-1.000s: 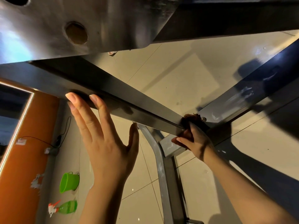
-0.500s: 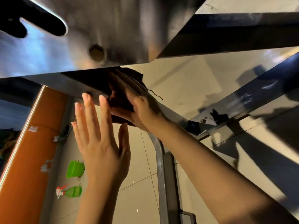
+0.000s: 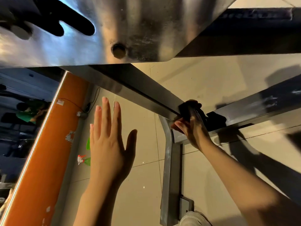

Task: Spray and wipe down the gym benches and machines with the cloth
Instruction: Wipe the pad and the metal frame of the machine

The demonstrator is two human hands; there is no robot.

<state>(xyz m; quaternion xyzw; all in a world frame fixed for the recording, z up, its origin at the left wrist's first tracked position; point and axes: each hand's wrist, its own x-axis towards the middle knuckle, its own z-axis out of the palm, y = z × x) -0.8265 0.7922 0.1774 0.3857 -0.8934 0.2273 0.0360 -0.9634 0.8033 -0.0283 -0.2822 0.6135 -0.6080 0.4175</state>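
Right hand has its fingers curled around a dark, bunched-up cloth, pressing it onto the lower end of the slanted metal bar, a smooth, flat-sided grey beam with a dull sheen. Left hand is flat and holding nothing, fingers straight, hovering just below that bar. Above the bar sits a brushed steel plate with a round hole. Below the bar, on glossy beige tiles, lies a green spray bottle.
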